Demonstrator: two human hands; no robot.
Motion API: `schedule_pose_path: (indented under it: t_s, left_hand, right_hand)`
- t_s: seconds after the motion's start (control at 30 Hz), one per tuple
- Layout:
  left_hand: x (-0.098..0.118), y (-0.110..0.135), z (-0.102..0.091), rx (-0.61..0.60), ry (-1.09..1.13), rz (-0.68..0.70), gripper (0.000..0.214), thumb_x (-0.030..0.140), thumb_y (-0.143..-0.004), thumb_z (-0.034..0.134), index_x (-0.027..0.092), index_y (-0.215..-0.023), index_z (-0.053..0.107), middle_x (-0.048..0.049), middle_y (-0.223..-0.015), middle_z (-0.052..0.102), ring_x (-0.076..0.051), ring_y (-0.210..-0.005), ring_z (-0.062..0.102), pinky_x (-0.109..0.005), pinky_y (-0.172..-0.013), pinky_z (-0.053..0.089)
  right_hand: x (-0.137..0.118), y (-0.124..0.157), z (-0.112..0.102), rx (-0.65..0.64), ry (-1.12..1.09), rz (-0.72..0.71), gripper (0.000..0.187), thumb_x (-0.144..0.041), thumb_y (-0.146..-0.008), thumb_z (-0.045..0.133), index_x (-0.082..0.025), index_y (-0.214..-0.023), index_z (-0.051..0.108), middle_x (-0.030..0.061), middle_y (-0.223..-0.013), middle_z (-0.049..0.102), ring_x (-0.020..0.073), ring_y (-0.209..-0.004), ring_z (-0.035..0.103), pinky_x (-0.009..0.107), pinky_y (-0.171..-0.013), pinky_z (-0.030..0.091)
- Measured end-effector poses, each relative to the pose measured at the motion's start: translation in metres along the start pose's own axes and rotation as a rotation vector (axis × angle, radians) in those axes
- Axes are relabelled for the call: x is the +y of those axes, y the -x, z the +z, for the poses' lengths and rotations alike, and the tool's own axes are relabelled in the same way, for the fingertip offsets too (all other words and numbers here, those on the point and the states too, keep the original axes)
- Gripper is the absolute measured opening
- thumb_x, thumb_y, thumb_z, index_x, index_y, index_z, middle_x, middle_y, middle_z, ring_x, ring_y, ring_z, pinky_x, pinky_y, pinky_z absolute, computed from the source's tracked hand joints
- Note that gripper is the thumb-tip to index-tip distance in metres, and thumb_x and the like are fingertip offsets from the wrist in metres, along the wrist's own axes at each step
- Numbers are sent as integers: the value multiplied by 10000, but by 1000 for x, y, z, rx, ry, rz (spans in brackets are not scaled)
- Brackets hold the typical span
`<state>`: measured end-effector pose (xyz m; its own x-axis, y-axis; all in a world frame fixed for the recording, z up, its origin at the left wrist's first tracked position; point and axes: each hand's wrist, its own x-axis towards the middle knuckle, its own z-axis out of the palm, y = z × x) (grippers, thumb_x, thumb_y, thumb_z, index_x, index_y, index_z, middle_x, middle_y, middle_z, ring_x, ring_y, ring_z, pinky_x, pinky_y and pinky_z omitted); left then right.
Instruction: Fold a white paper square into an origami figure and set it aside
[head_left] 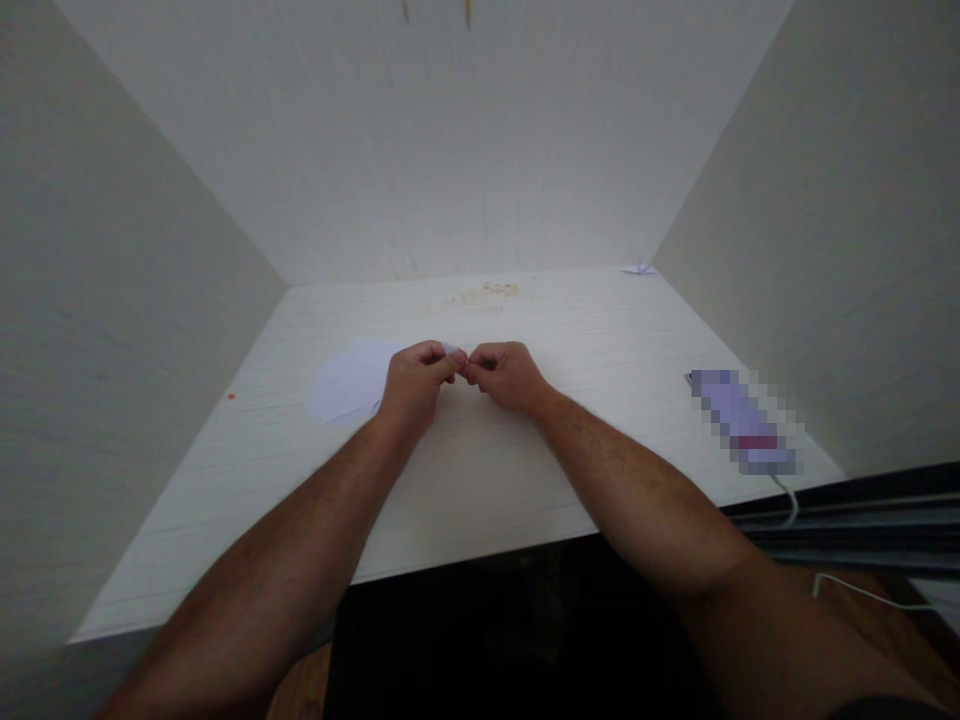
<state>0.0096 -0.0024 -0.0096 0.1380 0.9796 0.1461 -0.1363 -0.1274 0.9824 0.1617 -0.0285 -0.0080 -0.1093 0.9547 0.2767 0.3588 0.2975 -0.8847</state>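
Observation:
My left hand (416,382) and my right hand (504,375) meet over the middle of the white desk (570,340). Both are closed in a pinch on a small pale folded piece of paper (454,350) held between the fingertips. Most of that piece is hidden by the fingers. Just left of my left hand a stack of pale lilac paper sheets (349,382) lies flat on the desk.
White walls box in the desk on the left, back and right. A blurred-out oblong object (742,420) with a white cable lies at the right edge. A small folded paper piece (637,267) sits in the back right corner. Crumbs (487,292) lie at the back.

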Motion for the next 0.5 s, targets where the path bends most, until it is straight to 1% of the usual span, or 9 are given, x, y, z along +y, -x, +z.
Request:
schedule_pose_path:
  t_s: [0.07, 0.17, 0.27, 0.33, 0.4, 0.5]
  left_hand:
    - [-1, -1, -1, 0, -12, -3, 125, 256, -638, 790, 175, -629, 695, -13, -616, 636, -105, -548, 520, -252, -535, 394]
    - [-3, -1, -1, 26, 29, 9, 138, 259, -630, 799, 184, -716, 722, -2, -635, 643, -105, -544, 531, -251, -537, 414]
    - [-3, 0, -1, 32, 28, 30, 155, 249, -615, 804, 182, -727, 720, 3, -632, 646, -104, -538, 542, -250, -541, 433]
    - [-2, 1, 0, 18, -9, 47, 153, 257, -627, 800, 177, -730, 720, -5, -641, 660, -111, -555, 563, -253, -556, 449]
    - [1, 2, 0, -2, -52, 60, 169, 269, -641, 799, 171, -758, 726, -20, -669, 684, -125, -587, 594, -261, -578, 468]
    - [5, 5, 1, -31, -68, 57, 209, 292, -664, 790, 163, -818, 732, -45, -728, 716, -152, -656, 643, -276, -616, 496]
  right_hand:
    - [-1, -1, -1, 29, -3, 26, 376, -488, -814, 647, -150, -651, 669, -19, -531, 564, 78, -523, 474, 216, -527, 353]
    - [-1, -3, -3, 65, -38, 67, 316, -431, -792, 671, -151, -647, 656, -17, -527, 572, 78, -500, 488, 215, -510, 366]
    - [1, -5, -2, 106, -131, 112, 236, -385, -759, 692, -155, -725, 652, -11, -580, 613, 81, -489, 516, 215, -491, 389]
    - [3, -6, -1, 147, -193, 130, 233, -376, -737, 705, -165, -803, 634, -16, -607, 625, 89, -491, 534, 219, -484, 404]
    - [5, -7, 1, 201, -208, 124, 256, -373, -719, 717, -182, -832, 590, -33, -605, 612, 95, -501, 539, 221, -487, 412]
    - [7, -7, 1, 269, -130, 73, 264, -368, -710, 724, -202, -763, 526, -47, -596, 580, 95, -531, 524, 224, -514, 414]
